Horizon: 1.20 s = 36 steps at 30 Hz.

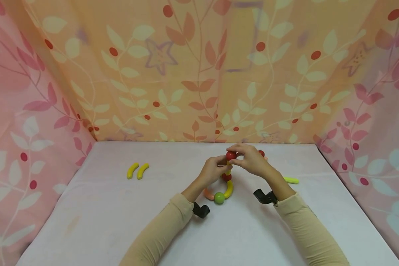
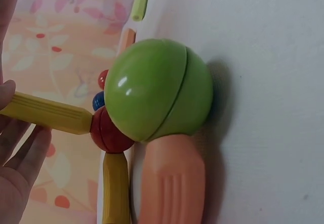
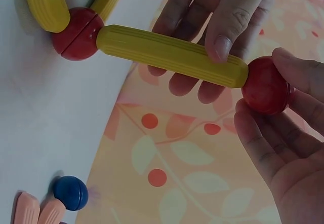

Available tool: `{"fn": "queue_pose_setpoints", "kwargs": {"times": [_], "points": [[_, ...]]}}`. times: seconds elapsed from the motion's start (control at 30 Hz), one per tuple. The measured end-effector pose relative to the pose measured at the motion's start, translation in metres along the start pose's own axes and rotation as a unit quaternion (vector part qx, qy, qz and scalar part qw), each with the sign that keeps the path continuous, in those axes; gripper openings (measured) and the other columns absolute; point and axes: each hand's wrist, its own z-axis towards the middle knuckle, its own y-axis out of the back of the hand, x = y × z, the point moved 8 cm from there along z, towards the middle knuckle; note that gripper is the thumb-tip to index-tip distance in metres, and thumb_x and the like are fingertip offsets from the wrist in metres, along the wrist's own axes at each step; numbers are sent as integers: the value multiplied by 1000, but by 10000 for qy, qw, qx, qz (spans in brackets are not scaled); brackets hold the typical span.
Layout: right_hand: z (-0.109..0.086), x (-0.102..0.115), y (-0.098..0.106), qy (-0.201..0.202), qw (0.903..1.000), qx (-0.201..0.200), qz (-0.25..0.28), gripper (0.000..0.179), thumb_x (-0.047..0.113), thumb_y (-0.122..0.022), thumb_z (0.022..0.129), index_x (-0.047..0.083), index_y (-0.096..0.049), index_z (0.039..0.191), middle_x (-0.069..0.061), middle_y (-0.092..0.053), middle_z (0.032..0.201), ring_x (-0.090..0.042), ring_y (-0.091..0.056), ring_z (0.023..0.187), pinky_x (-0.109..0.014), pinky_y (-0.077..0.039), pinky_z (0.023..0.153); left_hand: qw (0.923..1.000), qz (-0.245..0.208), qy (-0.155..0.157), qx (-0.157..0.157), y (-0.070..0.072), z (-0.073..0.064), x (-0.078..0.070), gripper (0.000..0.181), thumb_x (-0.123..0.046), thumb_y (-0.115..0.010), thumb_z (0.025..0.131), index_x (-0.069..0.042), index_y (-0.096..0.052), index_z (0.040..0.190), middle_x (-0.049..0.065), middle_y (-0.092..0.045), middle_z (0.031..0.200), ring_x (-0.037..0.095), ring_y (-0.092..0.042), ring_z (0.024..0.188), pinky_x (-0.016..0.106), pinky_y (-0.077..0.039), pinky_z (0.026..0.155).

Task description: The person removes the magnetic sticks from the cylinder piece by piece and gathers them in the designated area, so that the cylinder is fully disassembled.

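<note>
Near the middle of the table, my left hand holds a straight yellow toy rod that stands upright. Thumb and fingers of my right hand pinch a red ball at the rod's top end. A second red ball joins the rod's lower end to curved yellow pieces. On the table, a green ball connects one of these curved pieces to a curved orange piece. In the head view, my left fingers partly hide the rod.
Two loose curved yellow pieces lie to the left. Beyond my right hand are another red ball, a blue ball, pinkish-orange pieces and a light green rod. Patterned cloth surrounds the table's back and sides.
</note>
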Motion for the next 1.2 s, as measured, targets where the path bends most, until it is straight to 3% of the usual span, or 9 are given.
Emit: {"fn": "queue_pose_setpoints", "kwargs": {"times": [0.43, 0.57, 0.7, 0.8, 0.87, 1.0, 1.2], "points": [[-1, 5, 3, 282, 9991, -228, -240, 35, 3, -75, 82, -4, -67, 115, -15, -67, 107, -28, -68, 93, -41, -58, 82, 9977, 654, -27, 185, -1, 3, -1, 32, -22, -65, 94, -9, -68, 123, 5, -73, 114, 20, -68, 107, 31, -56, 91], [2, 12, 28, 247, 9945, -1013, -74, 36, 6, -74, 84, -4, -66, 117, -16, -67, 107, -29, -69, 95, -34, -58, 82, 9979, 580, 114, 255, -2, 3, -1, 35, -22, -64, 94, -10, -66, 127, 4, -72, 117, 18, -68, 107, 28, -56, 90], [3, 27, 71, 457, 9724, -2248, 417, 36, -2, -75, 81, -6, -67, 115, -22, -66, 109, -14, -68, 97, -14, -53, 83, 9980, 503, 258, 271, -2, 3, 1, 38, -23, -64, 94, -10, -63, 130, 3, -72, 117, 18, -67, 109, 26, -56, 89], [3, 32, 89, 745, 9596, -2679, 434, 37, -7, -76, 77, -9, -67, 113, -25, -66, 109, -7, -65, 96, -6, -48, 85, 9980, 516, 274, 246, -2, 4, 2, 39, -24, -65, 94, -10, -63, 130, 3, -72, 117, 18, -66, 110, 25, -56, 88], [4, 29, 92, 824, 9581, -2724, 315, 36, -7, -77, 76, -10, -67, 111, -25, -67, 107, -12, -67, 95, -5, -47, 85, 9978, 540, 290, 241, -2, 4, 2, 39, -25, -65, 93, -10, -63, 130, 3, -72, 117, 18, -66, 110, 24, -55, 88], [4, 8, 89, 595, 9642, -2585, 43, 35, -6, -77, 77, -9, -68, 110, -23, -68, 102, -31, -69, 90, -3, -46, 82, 9975, 510, 416, 267, -3, 4, 4, 40, -25, -65, 93, -11, -62, 131, 2, -72, 118, 18, -65, 111, 26, -55, 89], [1, -26, 87, 111, 9731, -2300, -116, 34, -3, -76, 79, -7, -67, 112, -21, -67, 103, -29, -65, 90, -2, -46, 81, 9973, 476, 493, 259, -2, 4, 6, 41, -25, -64, 94, -11, -62, 132, 2, -72, 117, 18, -65, 110, 26, -55, 90]]}}
